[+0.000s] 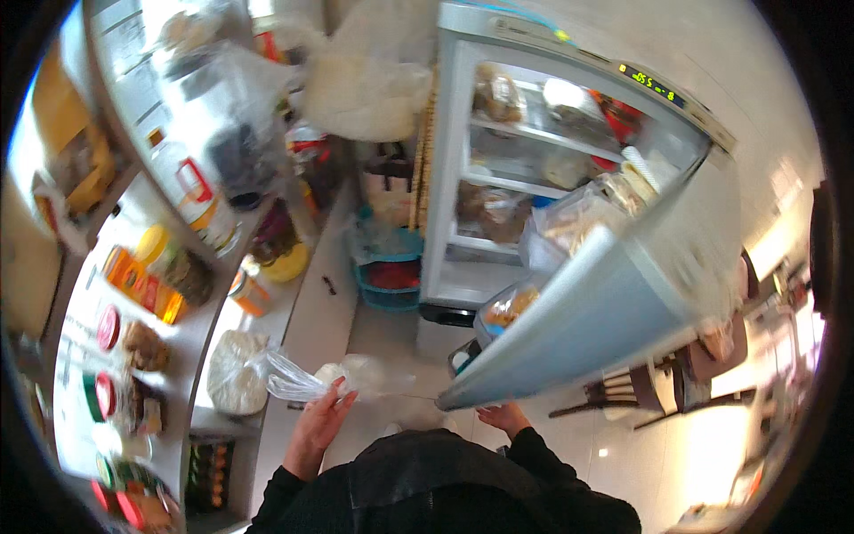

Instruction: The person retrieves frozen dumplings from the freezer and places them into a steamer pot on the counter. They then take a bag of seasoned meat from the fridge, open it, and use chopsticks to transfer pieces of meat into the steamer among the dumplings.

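My left hand (322,422) is closed at the fingertips on a clear plastic bag (360,375) with something pale inside, blurred by motion. Beside it, on the cabinet shelf, sits a tied clear bag of white contents (237,374); its loose neck reaches toward my left fingers. My right hand (507,418) is just below the near edge of the swung-out refrigerator door (578,307). Its fingers are stretched out and hold nothing I can see; whether they touch the door I cannot tell. The refrigerator (449,160) stands ajar, with bagged food on its shelves.
Jars and bottles line the shelves (187,334) on my left, among them an oil bottle (209,209). Between cabinet and refrigerator stands a blue basket (389,298). Filled bags crowd the door's inner side. Chairs (623,392) stand at the right on the tiled floor (609,472).
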